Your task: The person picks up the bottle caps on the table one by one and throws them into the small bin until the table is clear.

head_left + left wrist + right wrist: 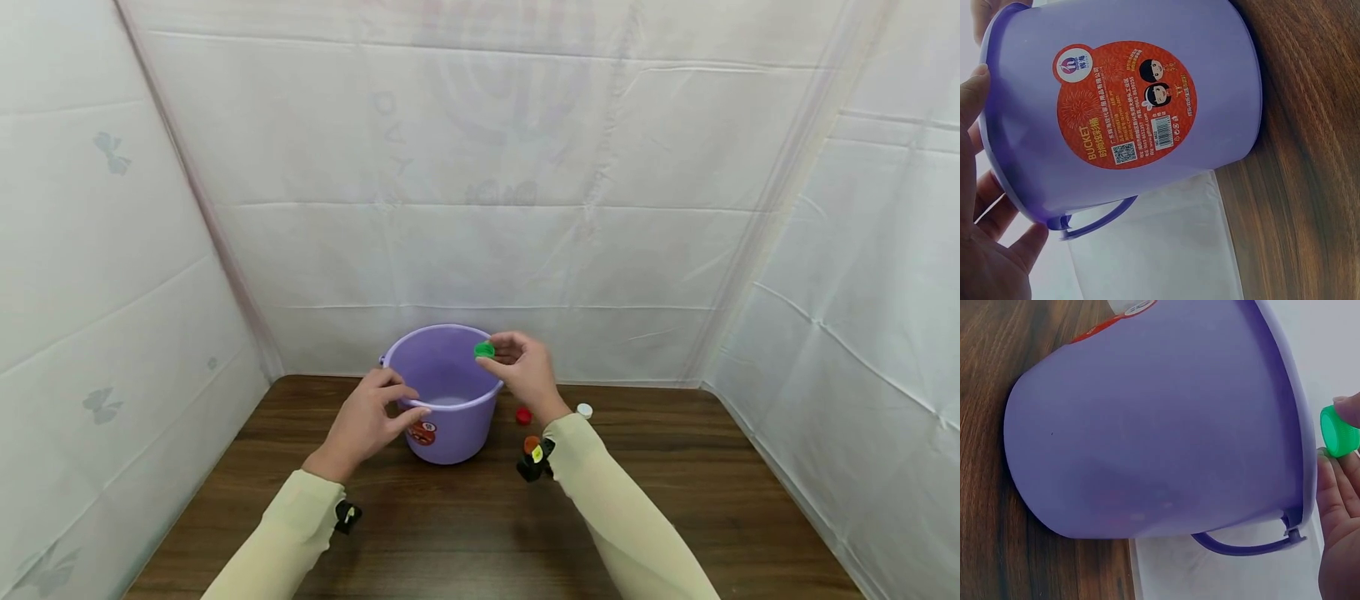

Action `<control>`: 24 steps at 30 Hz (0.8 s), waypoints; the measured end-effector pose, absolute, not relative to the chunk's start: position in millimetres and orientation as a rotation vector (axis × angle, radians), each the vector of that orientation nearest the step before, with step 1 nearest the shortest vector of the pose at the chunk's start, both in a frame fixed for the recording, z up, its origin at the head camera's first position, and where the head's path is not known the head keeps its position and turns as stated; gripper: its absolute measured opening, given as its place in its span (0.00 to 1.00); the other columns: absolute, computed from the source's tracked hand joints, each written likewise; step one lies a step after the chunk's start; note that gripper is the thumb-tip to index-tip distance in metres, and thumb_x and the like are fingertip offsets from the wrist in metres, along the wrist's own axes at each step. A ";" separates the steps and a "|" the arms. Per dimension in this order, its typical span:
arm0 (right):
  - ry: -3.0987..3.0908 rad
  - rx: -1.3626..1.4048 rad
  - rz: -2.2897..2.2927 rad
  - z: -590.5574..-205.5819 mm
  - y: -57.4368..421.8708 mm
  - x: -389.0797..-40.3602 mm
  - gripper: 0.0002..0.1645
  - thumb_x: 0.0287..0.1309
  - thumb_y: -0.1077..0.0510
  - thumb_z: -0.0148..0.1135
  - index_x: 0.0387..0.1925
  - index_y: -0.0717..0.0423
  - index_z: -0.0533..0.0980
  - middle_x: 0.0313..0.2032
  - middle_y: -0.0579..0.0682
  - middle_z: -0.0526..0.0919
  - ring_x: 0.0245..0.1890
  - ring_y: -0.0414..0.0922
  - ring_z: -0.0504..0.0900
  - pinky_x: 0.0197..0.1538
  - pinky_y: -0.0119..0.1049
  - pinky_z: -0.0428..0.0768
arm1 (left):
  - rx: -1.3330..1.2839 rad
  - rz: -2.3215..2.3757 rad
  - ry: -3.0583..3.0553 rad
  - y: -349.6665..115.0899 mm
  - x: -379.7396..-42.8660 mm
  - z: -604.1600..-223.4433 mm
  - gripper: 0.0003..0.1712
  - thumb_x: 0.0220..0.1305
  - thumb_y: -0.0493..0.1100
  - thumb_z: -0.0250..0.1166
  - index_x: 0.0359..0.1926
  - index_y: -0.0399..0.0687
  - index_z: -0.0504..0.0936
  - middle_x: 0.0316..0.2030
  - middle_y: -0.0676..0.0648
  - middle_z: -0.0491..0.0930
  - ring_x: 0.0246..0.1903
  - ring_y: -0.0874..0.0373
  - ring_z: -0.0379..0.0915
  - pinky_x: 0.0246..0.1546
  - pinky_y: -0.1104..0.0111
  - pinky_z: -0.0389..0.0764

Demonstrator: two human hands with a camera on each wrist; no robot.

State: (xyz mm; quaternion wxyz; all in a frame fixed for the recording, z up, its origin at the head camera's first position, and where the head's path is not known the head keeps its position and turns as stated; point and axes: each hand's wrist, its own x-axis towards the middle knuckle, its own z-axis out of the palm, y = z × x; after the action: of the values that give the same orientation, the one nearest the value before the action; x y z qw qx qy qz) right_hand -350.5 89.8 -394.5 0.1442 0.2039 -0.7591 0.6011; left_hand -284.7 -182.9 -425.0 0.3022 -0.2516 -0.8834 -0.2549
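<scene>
A purple plastic bucket [450, 429] stands upright on the table, its red sticker [1125, 106] facing the left wrist camera. My left hand [363, 417] holds the near left part of its rim, fingers and thumb on either side. Over the far right of the rim, my right hand [528, 373] pinches a green bottle cap [1338, 432] between thumb and fingers. In the head view the cap's hollow side shows, and it overlaps the bucket's mouth.
Right of the bucket lie a red cap [523, 415], an orange cap [531, 444] and a white cap [584, 410], near my right wrist. The dark wooden table [442, 533] is bordered by white cloth walls [480, 250]. A purple handle [1241, 549] hangs at the bucket's far side.
</scene>
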 end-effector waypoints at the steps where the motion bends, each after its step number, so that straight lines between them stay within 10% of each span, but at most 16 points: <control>1: -2.186 0.584 1.733 -394.8 88.8 -350.8 0.21 0.52 0.58 0.80 0.47 0.57 0.83 0.45 0.55 0.89 0.43 0.46 0.89 0.49 0.34 0.86 | -0.667 -0.678 -2.345 -182.8 -284.7 -425.0 0.12 0.51 0.51 0.82 0.33 0.54 0.90 0.35 0.55 0.77 0.40 0.60 0.69 0.38 0.63 0.79; 24: -2.192 0.557 1.750 -396.4 78.4 -353.6 0.23 0.50 0.60 0.81 0.48 0.63 0.83 0.46 0.62 0.89 0.45 0.56 0.89 0.49 0.39 0.87 | -0.662 -0.679 -2.349 -182.2 -281.5 -424.3 0.12 0.52 0.51 0.82 0.33 0.53 0.90 0.35 0.54 0.77 0.40 0.59 0.70 0.38 0.63 0.79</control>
State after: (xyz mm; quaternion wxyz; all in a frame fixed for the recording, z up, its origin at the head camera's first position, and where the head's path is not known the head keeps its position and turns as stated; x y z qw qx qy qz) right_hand -353.6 78.4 -396.4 0.1407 0.1929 -0.7589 0.6059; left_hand -281.5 -182.2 -424.3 0.2996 -0.2494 -0.8847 -0.2557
